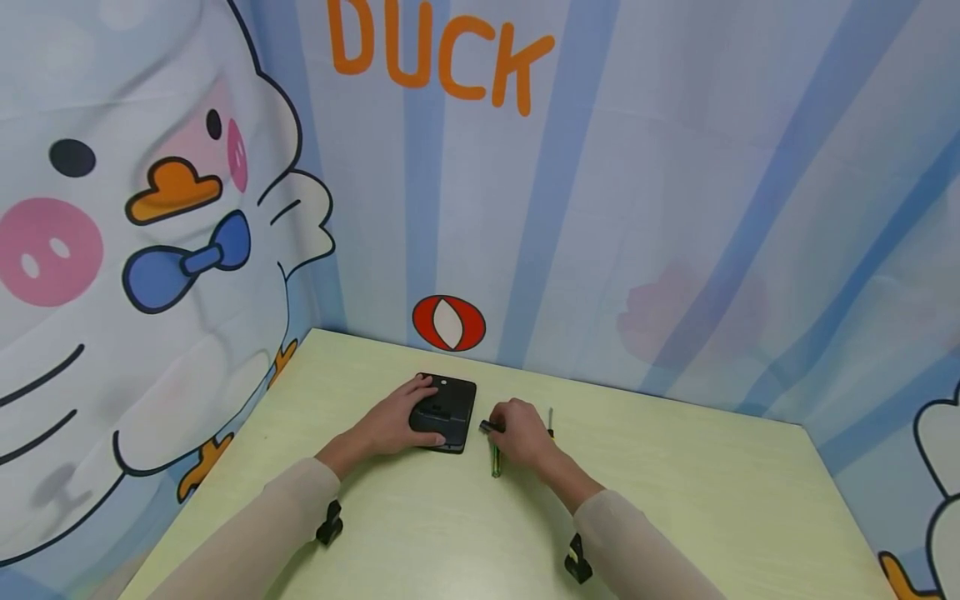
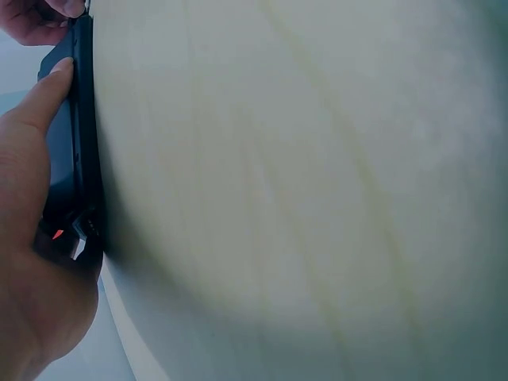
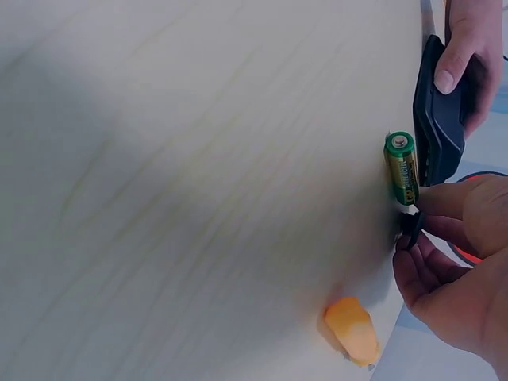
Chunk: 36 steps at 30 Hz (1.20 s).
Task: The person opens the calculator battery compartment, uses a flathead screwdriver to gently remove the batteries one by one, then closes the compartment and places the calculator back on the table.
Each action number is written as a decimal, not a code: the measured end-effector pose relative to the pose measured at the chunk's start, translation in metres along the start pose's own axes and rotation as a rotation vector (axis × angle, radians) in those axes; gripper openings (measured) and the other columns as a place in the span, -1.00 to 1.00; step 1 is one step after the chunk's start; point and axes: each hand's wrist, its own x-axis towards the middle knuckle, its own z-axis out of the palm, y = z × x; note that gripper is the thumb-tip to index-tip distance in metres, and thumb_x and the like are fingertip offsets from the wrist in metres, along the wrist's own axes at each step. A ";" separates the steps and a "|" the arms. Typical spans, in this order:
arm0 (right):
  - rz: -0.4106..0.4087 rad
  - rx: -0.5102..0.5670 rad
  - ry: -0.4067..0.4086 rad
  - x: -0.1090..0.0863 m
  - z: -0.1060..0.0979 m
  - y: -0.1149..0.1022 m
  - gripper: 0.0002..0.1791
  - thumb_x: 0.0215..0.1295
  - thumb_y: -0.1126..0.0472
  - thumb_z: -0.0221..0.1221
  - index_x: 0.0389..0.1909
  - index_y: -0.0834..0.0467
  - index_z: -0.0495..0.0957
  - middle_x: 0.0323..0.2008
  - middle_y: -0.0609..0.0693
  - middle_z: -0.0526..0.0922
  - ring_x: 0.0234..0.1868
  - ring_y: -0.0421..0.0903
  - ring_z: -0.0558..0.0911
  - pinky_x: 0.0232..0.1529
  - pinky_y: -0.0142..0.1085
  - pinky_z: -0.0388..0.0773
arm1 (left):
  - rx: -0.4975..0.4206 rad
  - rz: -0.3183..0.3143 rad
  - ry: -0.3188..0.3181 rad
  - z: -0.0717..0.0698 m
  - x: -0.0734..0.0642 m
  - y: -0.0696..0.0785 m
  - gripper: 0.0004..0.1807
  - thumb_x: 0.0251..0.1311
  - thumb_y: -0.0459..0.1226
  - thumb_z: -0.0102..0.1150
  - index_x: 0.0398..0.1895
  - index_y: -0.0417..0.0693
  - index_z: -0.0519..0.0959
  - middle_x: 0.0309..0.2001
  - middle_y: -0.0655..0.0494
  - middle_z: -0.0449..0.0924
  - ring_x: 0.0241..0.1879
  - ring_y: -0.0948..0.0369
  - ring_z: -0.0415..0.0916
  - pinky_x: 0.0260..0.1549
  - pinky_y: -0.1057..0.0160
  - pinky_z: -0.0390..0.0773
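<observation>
A flat black device (image 1: 454, 408) with a raised, rounded back lies on the table. My left hand (image 1: 388, 423) grips it from the left, thumb along the near edge and fingers over the far side. To its right, my right hand (image 1: 522, 435) pinches a small black piece (image 3: 412, 227), perhaps a cover, between thumb and fingers just above the tabletop. A green and gold battery (image 3: 402, 168) lies right beside those fingertips. Beyond the right hand is a screwdriver (image 1: 551, 415), its handle partly hidden in the head view; the orange handle end (image 3: 352, 329) shows in the right wrist view.
The pale yellow-green table (image 1: 675, 492) ends at a cloth backdrop (image 1: 675, 208) printed with a cartoon duck and stripes. Dark straps or mounts (image 1: 578, 560) hang below both sleeves.
</observation>
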 end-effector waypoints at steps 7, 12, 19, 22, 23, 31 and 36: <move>0.020 0.017 -0.015 0.000 0.000 0.001 -0.92 0.28 0.40 0.39 -0.24 0.24 0.70 -0.31 0.03 0.61 -0.24 -0.07 0.55 -0.14 -0.11 0.60 | 0.005 -0.005 0.001 0.001 -0.001 0.001 0.08 0.14 0.27 0.48 0.60 -0.09 0.34 0.67 -0.03 0.11 0.67 -0.07 -0.03 0.52 -0.17 0.24; 0.043 0.039 -0.021 0.001 -0.001 0.001 -0.91 0.29 0.41 0.37 -0.24 0.24 0.66 -0.31 0.01 0.58 -0.26 -0.09 0.50 -0.15 -0.13 0.58 | 0.009 -0.008 0.001 0.002 0.000 0.001 0.08 0.14 0.27 0.48 0.61 -0.08 0.34 0.67 -0.02 0.11 0.67 -0.07 -0.03 0.52 -0.17 0.24; 0.078 0.055 -0.019 -0.001 -0.002 0.002 -0.90 0.29 0.38 0.40 -0.25 0.24 0.66 -0.32 0.00 0.59 -0.29 -0.11 0.50 -0.17 -0.15 0.58 | 0.016 -0.014 0.000 0.004 0.001 0.000 0.07 0.14 0.26 0.49 0.61 -0.08 0.34 0.67 -0.02 0.11 0.66 -0.07 -0.02 0.51 -0.16 0.24; 0.099 0.072 -0.011 -0.002 -0.004 0.001 -0.90 0.30 0.35 0.41 -0.24 0.23 0.67 -0.31 0.00 0.61 -0.29 -0.11 0.52 -0.17 -0.16 0.59 | 0.030 -0.016 -0.001 0.004 0.001 0.001 0.07 0.14 0.26 0.49 0.60 -0.07 0.35 0.66 -0.02 0.13 0.65 -0.07 0.02 0.51 -0.16 0.25; 0.103 0.077 -0.004 -0.002 -0.004 0.001 -0.90 0.30 0.35 0.41 -0.24 0.22 0.67 -0.31 0.00 0.62 -0.29 -0.11 0.53 -0.18 -0.16 0.59 | 0.036 -0.016 -0.001 0.004 0.001 0.002 0.06 0.14 0.26 0.49 0.60 -0.07 0.35 0.66 -0.02 0.13 0.65 -0.08 0.03 0.51 -0.16 0.26; 0.090 0.111 0.057 0.002 -0.005 -0.004 -0.86 0.29 0.31 0.44 -0.22 0.21 0.67 -0.31 -0.02 0.58 -0.29 -0.11 0.51 -0.20 -0.20 0.56 | 0.070 -0.019 0.000 -0.006 -0.001 0.008 0.04 0.14 0.24 0.50 0.58 -0.10 0.39 0.63 -0.04 0.19 0.60 -0.11 0.14 0.48 -0.17 0.30; 0.079 0.123 0.065 0.004 -0.007 -0.012 -0.84 0.29 0.28 0.46 -0.22 0.20 0.67 -0.33 -0.03 0.54 -0.30 -0.12 0.49 -0.23 -0.23 0.53 | 0.095 -0.008 -0.006 -0.009 -0.001 0.010 0.03 0.15 0.25 0.48 0.56 -0.12 0.40 0.62 -0.06 0.22 0.58 -0.13 0.17 0.47 -0.17 0.32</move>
